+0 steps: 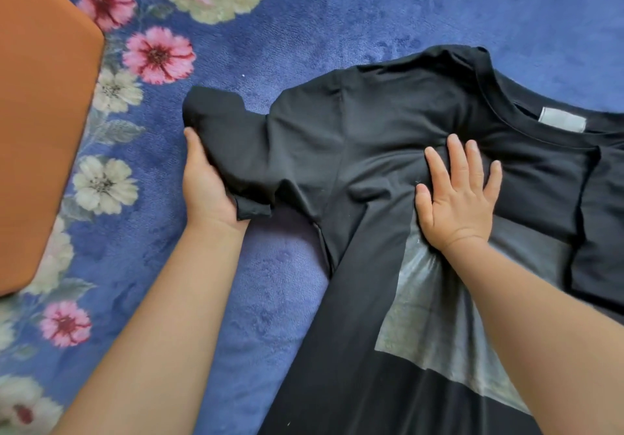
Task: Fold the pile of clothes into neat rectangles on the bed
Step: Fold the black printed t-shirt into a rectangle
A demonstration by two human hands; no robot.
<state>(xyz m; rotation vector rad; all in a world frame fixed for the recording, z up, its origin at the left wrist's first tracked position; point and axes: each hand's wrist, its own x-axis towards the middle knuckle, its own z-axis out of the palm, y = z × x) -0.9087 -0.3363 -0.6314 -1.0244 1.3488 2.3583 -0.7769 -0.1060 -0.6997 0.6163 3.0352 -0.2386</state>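
Blue floral bedspread (pixel 337 12), orange panel (pixel 44 123) at its left edge, black T-shirt (pixel 371 123) lying toward its right edge, right hand (pixel 459 194) spread flat on the chest, left hand (pixel 206 181) gripping the sleeve (pixel 226 137), grey neck label (pixel 562 118)

I see a plush blue flower-patterned bed cover (pixel 287 22) carrying a spread black cotton T-shirt (pixel 371 123) and a flat orange cushion (pixel 44 123).

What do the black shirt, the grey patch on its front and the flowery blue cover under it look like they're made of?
The black shirt looks like a thin matte knit, probably cotton jersey: it creases softly under the hands. The grey patch seems to be a printed film with a slight sheen and fine wrinkles. The flowery blue cover looks like plush fleece or velour: its short nap shows brushed light and dark marks.
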